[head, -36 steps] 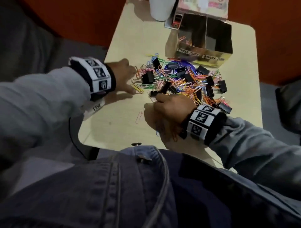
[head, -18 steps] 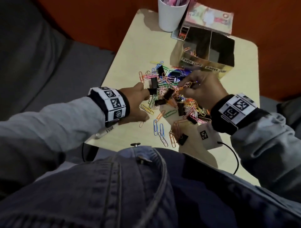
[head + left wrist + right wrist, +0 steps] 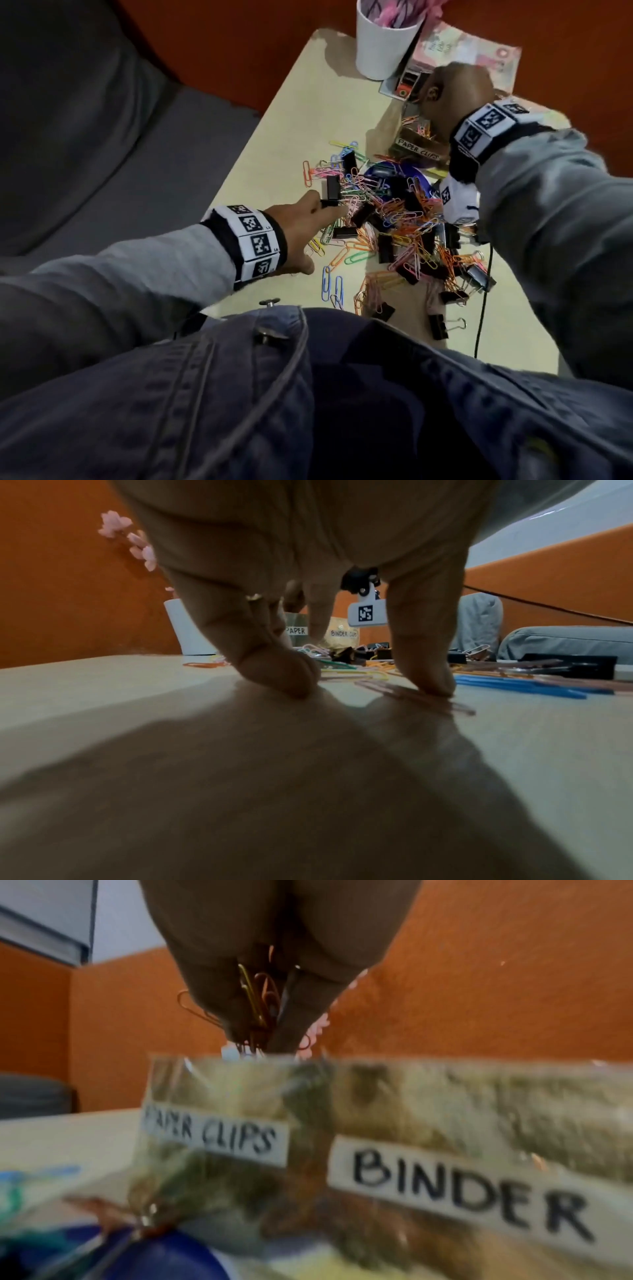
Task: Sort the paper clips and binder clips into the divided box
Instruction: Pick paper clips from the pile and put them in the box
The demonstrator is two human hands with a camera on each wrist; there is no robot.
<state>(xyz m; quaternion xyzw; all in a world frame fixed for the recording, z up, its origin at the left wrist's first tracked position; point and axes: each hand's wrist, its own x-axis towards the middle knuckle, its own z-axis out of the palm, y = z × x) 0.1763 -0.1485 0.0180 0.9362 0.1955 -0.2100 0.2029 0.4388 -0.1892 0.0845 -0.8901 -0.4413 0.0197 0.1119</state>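
Note:
A pile of coloured paper clips and black binder clips [image 3: 394,226] lies mid-table. Behind it stands the divided box [image 3: 418,150], its front labelled PAPER CLIPS and BINDER [image 3: 445,1183]. My right hand [image 3: 452,92] hovers over the box's left compartment and pinches a small bunch of paper clips [image 3: 257,1001] between its fingertips [image 3: 236,1020]. My left hand [image 3: 318,226] lies low at the pile's left edge beside an upright black binder clip [image 3: 331,188]. In the left wrist view its fingers rest on the table and the thumb [image 3: 424,669] presses a pink paper clip [image 3: 455,706].
A white cup [image 3: 380,44] with pink flowers and a pink packet [image 3: 472,54] stand behind the box. A blue disc [image 3: 411,174] lies under the pile. A black cable [image 3: 483,308] runs over the table's near right. The table's left edge borders a grey seat [image 3: 102,137].
My right hand has left the pile with paper clips in its fingers and risen to above the box. My left hand has stayed at the pile's left edge, reaching slightly further in.

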